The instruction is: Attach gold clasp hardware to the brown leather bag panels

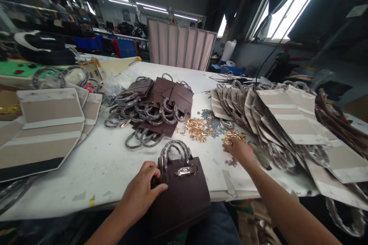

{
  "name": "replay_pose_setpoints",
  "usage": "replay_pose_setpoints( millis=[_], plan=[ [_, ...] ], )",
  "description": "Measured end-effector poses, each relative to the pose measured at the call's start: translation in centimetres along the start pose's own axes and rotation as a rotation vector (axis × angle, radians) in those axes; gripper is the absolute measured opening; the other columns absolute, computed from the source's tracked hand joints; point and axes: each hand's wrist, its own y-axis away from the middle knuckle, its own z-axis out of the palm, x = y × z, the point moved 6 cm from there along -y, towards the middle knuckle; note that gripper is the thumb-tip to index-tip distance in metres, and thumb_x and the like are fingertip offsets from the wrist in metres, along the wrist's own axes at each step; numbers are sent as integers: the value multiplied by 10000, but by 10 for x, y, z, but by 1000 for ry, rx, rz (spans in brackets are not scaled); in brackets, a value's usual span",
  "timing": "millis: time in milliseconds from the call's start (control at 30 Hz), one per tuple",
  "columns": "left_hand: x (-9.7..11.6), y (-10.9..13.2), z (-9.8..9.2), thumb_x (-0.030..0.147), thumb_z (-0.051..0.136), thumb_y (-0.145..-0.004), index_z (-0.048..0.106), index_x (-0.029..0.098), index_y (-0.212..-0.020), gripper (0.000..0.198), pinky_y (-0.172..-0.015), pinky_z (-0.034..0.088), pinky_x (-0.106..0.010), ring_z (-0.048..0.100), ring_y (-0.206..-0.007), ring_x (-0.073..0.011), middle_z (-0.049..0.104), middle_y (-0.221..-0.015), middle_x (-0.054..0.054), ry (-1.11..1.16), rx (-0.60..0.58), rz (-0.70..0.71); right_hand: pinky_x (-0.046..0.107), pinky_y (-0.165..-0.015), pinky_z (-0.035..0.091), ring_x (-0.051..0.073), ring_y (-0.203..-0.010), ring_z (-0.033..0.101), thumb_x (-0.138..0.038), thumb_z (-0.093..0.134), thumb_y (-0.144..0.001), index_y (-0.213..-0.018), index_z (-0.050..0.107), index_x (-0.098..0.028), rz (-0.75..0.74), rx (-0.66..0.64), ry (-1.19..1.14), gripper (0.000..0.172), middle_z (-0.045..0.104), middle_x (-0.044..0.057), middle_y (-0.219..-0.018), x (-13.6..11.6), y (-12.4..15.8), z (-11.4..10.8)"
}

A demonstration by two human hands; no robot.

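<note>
A dark brown handbag (pixel 185 195) leans at the table's front edge, its plastic-wrapped handles (pixel 175 147) upright and a metal clasp (pixel 185 170) on its front. My left hand (pixel 139 189) grips its upper left side, thumb on the front and fingers around the edge. Farther right, my right hand (pixel 240 151) reaches to a small pile of gold metal fittings (pixel 235 134). Its fingertips are drawn together at the pile; whatever lies between them is hidden. A larger pile of gold fittings (pixel 197 129) and some grey metal pieces (pixel 207 113) lie just beyond.
Dark brown bag pieces with wrapped handles (pixel 149 103) are heaped mid-table. Beige-lined panels (pixel 290 111) are stacked on the right, with more beige-lined panels (pixel 51 107) on the left. A pink folding screen (pixel 181 44) stands behind the white table (pixel 100 168).
</note>
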Motion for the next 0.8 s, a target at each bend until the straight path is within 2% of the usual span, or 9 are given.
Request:
replay_pose_setpoints(
  millis=[133, 333, 400, 500, 567, 700, 800],
  plan=[
    [8, 1, -4, 273, 673, -770, 490, 229, -777, 188, -859, 482, -369, 594, -914, -221, 546, -1022, -24, 41, -48, -15, 320, -732, 445, 281, -990, 704, -461, 585, -918, -1095, 788, -314, -75, -3, -6, 306, 772, 66, -1111, -3, -7, -1],
    [17, 3, -9, 301, 645, -808, 488, 230, -760, 179, -858, 466, -348, 591, -936, -226, 577, -1024, -34, 104, 57, 49, 325, -770, 474, 274, -1003, 707, -436, 533, -955, -1112, 787, -301, -174, 61, -98, 327, 752, 60, -1199, -8, 0, -9],
    [18, 5, -9, 322, 640, -822, 489, 232, -764, 185, -878, 463, -340, 594, -986, -235, 609, -1047, -39, 162, 126, 61, 301, -755, 490, 244, -951, 722, -438, 511, -968, -1141, 769, -282, -240, 53, -163, 348, 769, 51, -1151, -16, 12, -10],
    [10, 11, -2, 386, 611, -865, 507, 238, -810, 189, -813, 468, -324, 598, -900, -224, 628, -907, -8, 262, 170, -48, 257, -690, 503, 195, -830, 736, -430, 481, -987, -1162, 749, -260, -370, -8, -241, 363, 792, 27, -1012, -32, 38, -6],
    [7, 14, 5, 388, 602, -874, 535, 238, -848, 167, -771, 459, -319, 582, -822, -212, 603, -817, 16, 281, 138, -110, 251, -677, 494, 186, -809, 732, -398, 501, -978, -1146, 750, -271, -438, -38, -250, 327, 792, 13, -961, -41, 57, -3],
    [15, 15, 12, 257, 699, -751, 565, 225, -856, 174, -834, 439, -340, 569, -892, -216, 610, -922, -4, 186, 64, -72, 275, -675, 424, 208, -810, 706, -307, 638, -886, -946, 765, -269, -538, -46, -170, 145, 772, 16, -904, -58, 86, 3],
    [20, 13, 13, 210, 712, -701, 538, 218, -783, 193, -808, 425, -334, 550, -872, -208, 567, -908, -7, 149, 32, -59, 276, -651, 371, 198, -792, 683, -323, 634, -917, -910, 745, -256, -600, -39, -122, 130, 750, 25, -932, -74, 96, 7]
  ],
)
